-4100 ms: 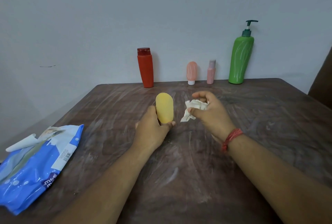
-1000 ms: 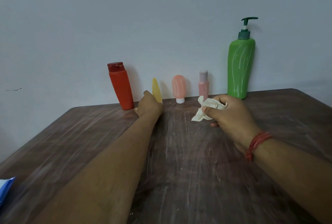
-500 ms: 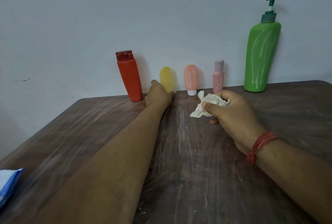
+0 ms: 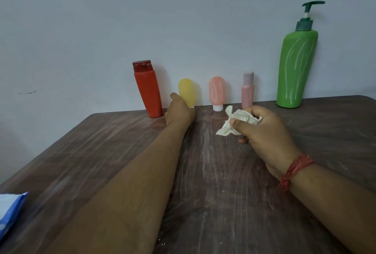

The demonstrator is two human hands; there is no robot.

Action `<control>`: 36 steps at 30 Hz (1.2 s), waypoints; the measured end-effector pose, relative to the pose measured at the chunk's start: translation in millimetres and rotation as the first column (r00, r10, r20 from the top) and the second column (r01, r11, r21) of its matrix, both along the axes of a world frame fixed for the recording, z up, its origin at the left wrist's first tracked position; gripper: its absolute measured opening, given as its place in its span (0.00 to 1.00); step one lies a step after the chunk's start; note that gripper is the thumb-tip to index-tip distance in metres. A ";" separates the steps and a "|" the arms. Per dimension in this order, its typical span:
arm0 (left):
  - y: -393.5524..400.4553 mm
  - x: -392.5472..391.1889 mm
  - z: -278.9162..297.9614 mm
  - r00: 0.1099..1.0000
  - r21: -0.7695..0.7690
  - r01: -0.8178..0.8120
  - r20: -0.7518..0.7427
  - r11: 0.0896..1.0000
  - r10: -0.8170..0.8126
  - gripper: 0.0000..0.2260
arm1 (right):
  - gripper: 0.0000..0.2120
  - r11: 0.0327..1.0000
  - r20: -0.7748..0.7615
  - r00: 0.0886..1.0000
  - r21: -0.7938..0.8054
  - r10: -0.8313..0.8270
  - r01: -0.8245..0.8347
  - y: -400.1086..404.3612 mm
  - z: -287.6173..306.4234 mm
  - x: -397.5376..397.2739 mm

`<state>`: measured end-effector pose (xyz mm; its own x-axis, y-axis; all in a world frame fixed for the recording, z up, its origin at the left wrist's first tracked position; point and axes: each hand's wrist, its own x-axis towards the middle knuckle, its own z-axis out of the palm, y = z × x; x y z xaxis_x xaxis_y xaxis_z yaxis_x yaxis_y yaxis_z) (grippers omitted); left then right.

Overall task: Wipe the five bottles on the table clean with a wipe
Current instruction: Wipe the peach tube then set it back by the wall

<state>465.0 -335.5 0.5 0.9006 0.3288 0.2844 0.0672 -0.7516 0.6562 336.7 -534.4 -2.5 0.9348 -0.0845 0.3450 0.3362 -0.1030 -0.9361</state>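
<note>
Left hand (image 4: 180, 112) reaches to the back of the table, its fingers around the foot of a small rounded translucent yellow squeeze bottle (image 4: 187, 92) that stands in the row against the wall; how firmly it grips I cannot tell, since the back of the hand hides the fingers. Right hand (image 4: 264, 131) hovers just above the wood nearer the middle, closed tight on a crumpled off-white wipe (image 4: 234, 124).

Beside the yellow bottle, to its left, stands a tall red plastic bottle with a flip cap (image 4: 148, 89); to its right a rounded salmon-pink squeeze bottle on a white cap (image 4: 217, 93), then a slim pink bottle with a lilac cap (image 4: 248, 91), then, well apart at the far right, a large green pump bottle with a dark green dispenser (image 4: 297, 68).

White streaks show on the salmon, slim pink and green bottles, so I judge those three not yet wiped. No streaks show on the yellow one, which looks done. The red one shows no clear marks; whether it is wiped I cannot tell. At least three bottles seem left.

The dark brown wooden table (image 4: 213, 192) is smeared with white powder. A blue and white wipe packet (image 4: 10, 209) pokes in at the lower left edge.
</note>
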 end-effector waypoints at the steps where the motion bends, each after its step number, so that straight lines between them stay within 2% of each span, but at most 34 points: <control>1: 0.0 -0.1 0.2 1.000 0.001 0.001 -0.003 1.000 -0.001 0.20 | 0.02 1.000 0.001 1.000 0.003 0.000 0.000 0.2 0.1 0.0; 36: -1.9 -15.5 3.2 1.000 0.015 0.007 -0.018 1.000 -0.007 0.20 | 0.02 1.000 -0.005 1.000 -0.018 0.000 -0.001 5.1 2.9 -7.2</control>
